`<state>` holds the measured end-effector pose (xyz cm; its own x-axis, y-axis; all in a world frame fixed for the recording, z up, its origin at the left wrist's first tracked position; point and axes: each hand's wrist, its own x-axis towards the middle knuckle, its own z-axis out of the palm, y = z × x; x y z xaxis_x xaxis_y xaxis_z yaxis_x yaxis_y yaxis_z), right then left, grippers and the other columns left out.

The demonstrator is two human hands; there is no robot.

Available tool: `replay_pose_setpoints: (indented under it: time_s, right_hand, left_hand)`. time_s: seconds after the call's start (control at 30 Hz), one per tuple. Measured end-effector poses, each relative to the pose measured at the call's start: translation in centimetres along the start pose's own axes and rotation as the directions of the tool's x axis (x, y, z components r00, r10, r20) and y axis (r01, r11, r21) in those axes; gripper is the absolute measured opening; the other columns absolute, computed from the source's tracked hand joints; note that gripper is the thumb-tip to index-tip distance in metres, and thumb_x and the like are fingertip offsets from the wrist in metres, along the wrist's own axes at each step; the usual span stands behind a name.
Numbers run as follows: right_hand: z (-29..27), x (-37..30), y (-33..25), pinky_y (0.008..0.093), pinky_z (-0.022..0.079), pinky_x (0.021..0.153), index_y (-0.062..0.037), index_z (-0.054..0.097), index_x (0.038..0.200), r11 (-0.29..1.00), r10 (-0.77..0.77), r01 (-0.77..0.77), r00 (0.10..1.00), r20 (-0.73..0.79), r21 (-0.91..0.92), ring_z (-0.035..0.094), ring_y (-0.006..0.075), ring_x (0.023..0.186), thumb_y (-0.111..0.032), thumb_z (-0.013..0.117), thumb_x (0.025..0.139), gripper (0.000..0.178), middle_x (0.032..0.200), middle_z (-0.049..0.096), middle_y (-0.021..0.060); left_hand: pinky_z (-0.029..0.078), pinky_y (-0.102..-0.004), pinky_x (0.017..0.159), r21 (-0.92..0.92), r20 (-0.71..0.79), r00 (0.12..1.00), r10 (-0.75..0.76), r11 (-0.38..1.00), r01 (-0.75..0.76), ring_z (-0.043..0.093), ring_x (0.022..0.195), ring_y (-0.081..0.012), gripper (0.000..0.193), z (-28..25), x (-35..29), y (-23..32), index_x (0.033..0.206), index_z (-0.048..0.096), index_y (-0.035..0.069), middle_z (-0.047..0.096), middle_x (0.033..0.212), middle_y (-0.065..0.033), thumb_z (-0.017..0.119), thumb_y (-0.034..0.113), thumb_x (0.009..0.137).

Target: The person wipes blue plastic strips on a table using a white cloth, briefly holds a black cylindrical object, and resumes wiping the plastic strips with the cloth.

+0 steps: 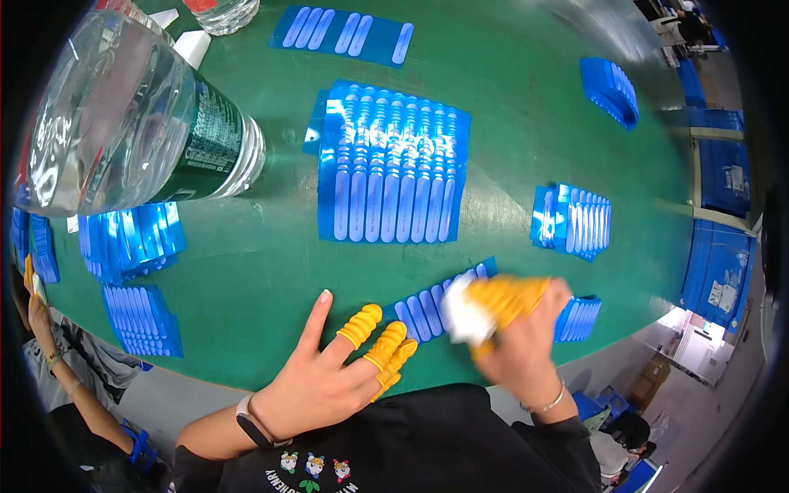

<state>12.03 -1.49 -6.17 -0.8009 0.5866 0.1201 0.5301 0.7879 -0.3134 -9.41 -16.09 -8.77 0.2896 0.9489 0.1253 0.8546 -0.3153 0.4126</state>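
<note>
Near the front edge of the table lies a blue film strip (pixel 425 313) with a row of pale violet-blue, round-ended pieces on it. My left hand (pixel 325 374) rests at the strip's left end, index finger stretched out bare and the other fingers in ribbed yellow finger cots. Over the strip's right part, my right hand (pixel 522 333) is closed round a white wad (pixel 468 312), perhaps cloth or tissue. Motion blurs the wad and the cotted fingers of that hand, and they hide part of the strip.
A layered stack of similar strips (pixel 390 205) sits mid-table on the green tabletop (pixel 271 271). A large clear bottle (pixel 107 123) looms at left. More strip stacks (pixel 144 320) (pixel 583 218) lie on both sides. Another person's hand (pixel 39 316) shows at far left.
</note>
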Motion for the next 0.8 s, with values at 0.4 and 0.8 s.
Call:
replay_pose_setpoints:
  time_s: [0.4,0.8]
  right_hand:
    - [-1.6,-0.2,1.4,0.0484,0.045,0.085,-0.0078,0.068,0.107,0.958,-0.201,0.199,0.979,-0.014,0.208,0.058,0.0265,0.101,-0.008,0.077,0.063,0.044,0.11,0.064,0.0089]
    - [-2.7,-1.5,1.3,0.0512,0.042,0.103,-0.0069,0.065,0.104,0.896,0.165,-0.097,0.979,-0.123,0.434,0.062,0.028,0.1,0.004,0.07,0.07,0.035,0.104,0.068,0.0075]
  left_hand:
    - [0.028,-0.0713,0.11,-0.018,0.016,1.0,0.016,1.0,-0.016,0.054,0.115,-0.0309,0.039,0.3,-0.1,0.3,0.118,0.072,0.018,0.062,0.119,-0.0017,0.073,0.032,0.082]
    - [0.027,-0.0715,0.11,-0.085,0.024,0.999,-0.022,0.996,0.024,0.053,0.118,-0.0354,0.033,-0.2,0.4,0.1,0.112,0.074,0.017,0.062,0.122,-0.0056,0.073,0.028,0.081]
